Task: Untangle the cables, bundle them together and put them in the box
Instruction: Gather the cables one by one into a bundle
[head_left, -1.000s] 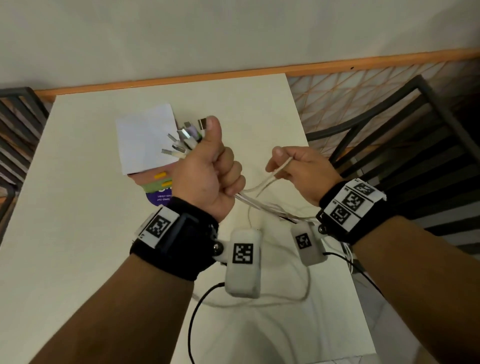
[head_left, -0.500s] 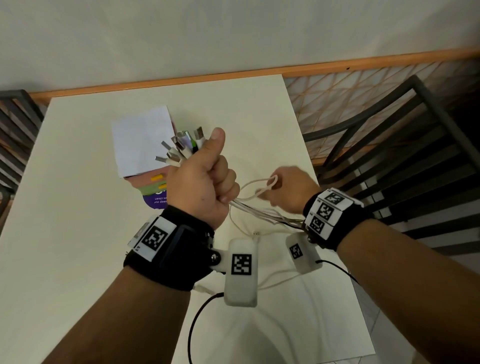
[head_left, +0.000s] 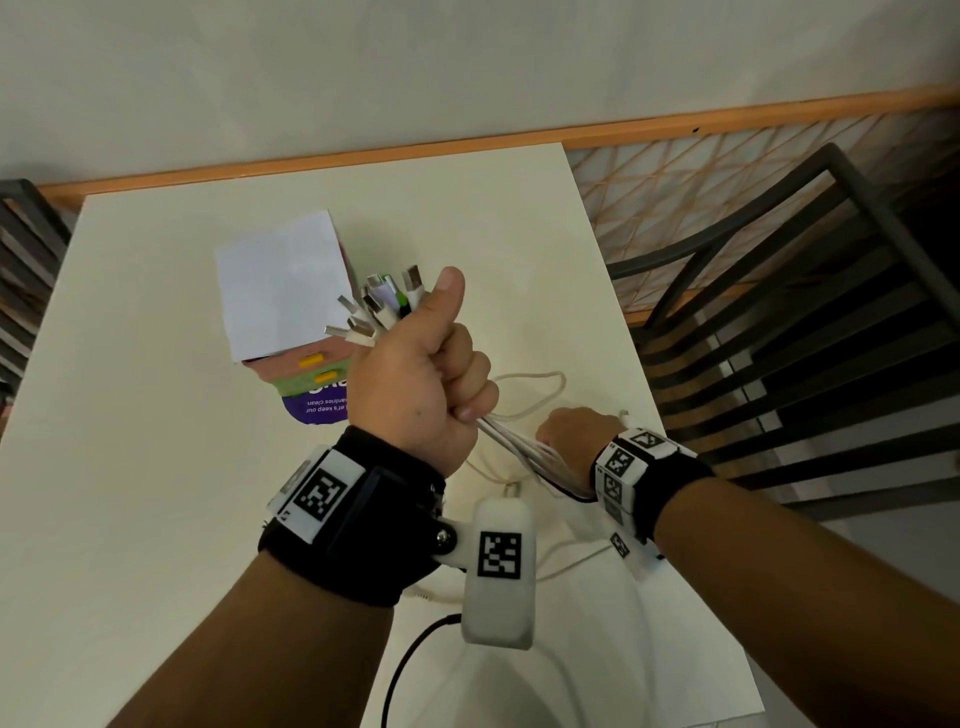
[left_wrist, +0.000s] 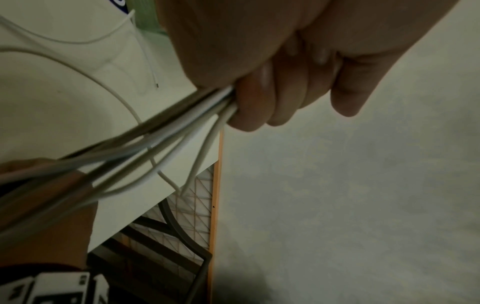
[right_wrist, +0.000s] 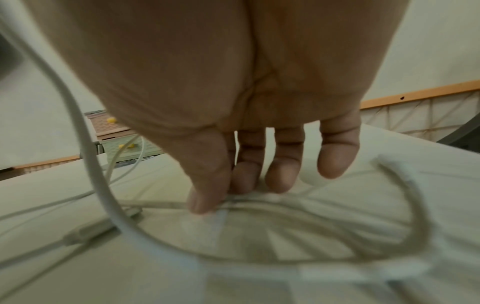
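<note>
My left hand (head_left: 423, 384) is raised in a fist above the white table (head_left: 156, 467) and grips a bundle of white cables (left_wrist: 155, 142). Several USB plugs (head_left: 382, 306) fan out above the thumb, while the cable tails (head_left: 511, 441) run down to the right. My right hand (head_left: 563, 434) is down at the table, where its thumb and fingertips (right_wrist: 205, 199) pinch a thin white cable (right_wrist: 161, 204) lying there. A box (head_left: 283, 296) with a white flap and pink and green sides sits behind the left hand.
Loose white cable loops (head_left: 540, 384) lie on the table between and below the hands. A dark slatted chair (head_left: 805, 338) stands past the table's right edge, and another chair (head_left: 21, 270) at the left. The wall runs along the far edge.
My right hand has dropped from chest height down to the table at the right and now pinches a cable lying there. The left hand keeps its grip on the bundle.
</note>
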